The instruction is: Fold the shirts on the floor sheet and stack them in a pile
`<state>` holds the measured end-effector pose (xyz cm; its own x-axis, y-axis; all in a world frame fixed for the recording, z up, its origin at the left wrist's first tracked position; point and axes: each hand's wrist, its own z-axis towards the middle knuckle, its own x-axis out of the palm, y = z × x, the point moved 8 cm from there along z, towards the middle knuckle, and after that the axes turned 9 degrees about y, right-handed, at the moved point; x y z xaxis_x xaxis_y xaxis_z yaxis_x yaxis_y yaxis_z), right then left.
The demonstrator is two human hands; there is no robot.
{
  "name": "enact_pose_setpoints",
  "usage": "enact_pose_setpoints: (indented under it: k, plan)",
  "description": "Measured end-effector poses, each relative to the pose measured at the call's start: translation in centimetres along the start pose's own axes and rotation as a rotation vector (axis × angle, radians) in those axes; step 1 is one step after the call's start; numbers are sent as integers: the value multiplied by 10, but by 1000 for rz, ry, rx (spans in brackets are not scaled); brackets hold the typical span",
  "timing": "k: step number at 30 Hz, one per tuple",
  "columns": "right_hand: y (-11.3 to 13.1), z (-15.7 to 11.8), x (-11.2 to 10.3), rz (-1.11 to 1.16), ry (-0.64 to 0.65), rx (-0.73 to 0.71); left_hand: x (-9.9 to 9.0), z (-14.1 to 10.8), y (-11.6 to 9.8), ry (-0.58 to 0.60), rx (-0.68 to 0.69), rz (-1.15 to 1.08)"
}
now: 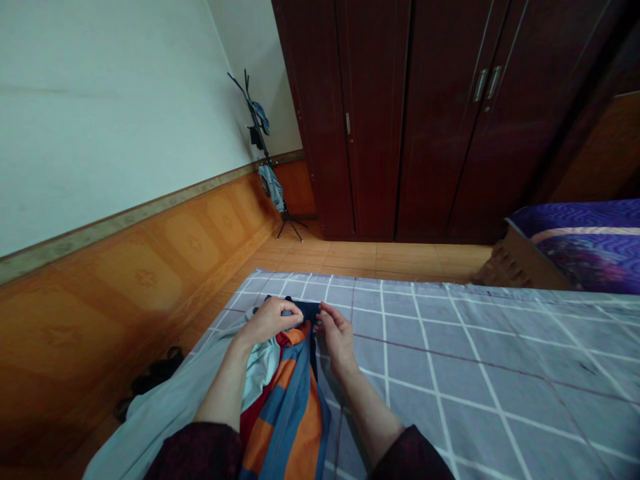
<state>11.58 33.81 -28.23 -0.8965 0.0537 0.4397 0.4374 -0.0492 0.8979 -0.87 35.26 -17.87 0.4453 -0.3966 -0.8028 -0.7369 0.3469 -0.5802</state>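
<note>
A striped orange-and-blue garment (pixel 291 427) lies lengthwise on the bed in front of me; its kind is hard to tell. At its far end is dark navy cloth (pixel 311 311), which shows between my hands. My left hand (pixel 273 320) is closed in a pinch on blue cloth at that end, just above the orange part. Close by on the other side, my right hand (pixel 338 337) pinches the edge of the navy cloth with thumb and fingers. Pale mint cloth (pixel 200 383) and some red cloth (pixel 254 419) lie under and beside my left forearm.
The bed has a grey sheet with white checks (pixel 430 360). A dark red wardrobe (pixel 375 133) stands beyond, with a coat rack (pixel 265 143) in the corner. Dark shoes (pixel 157 373) rest on the floor at left. Another bed with a purple cover (pixel 595 233) is at right.
</note>
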Motion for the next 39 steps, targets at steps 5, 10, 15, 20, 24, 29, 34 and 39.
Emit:
enact_pose_setpoints:
  k: [5,10,15,20,24,29,34,39]
  plan:
    - [17,-12,26,-251,203,-205,10,-7,-6,135,-7,16]
    - [17,-26,38,-551,284,-290,7,-11,-8,151,-23,14]
    - [24,-25,25,-590,116,-282,-5,-13,0,87,-51,22]
    - [29,-24,28,-523,107,-269,-2,-10,7,98,-41,-13]
    - [27,-24,26,-469,77,-222,3,-7,9,136,-25,-2]
    - [22,-22,22,-373,48,-136,1,-6,17,109,-64,7]
    - [18,-17,21,-278,93,-42,4,-9,9,162,-58,38]
    - [6,-11,20,-266,144,55,7,-13,-4,224,-23,86]
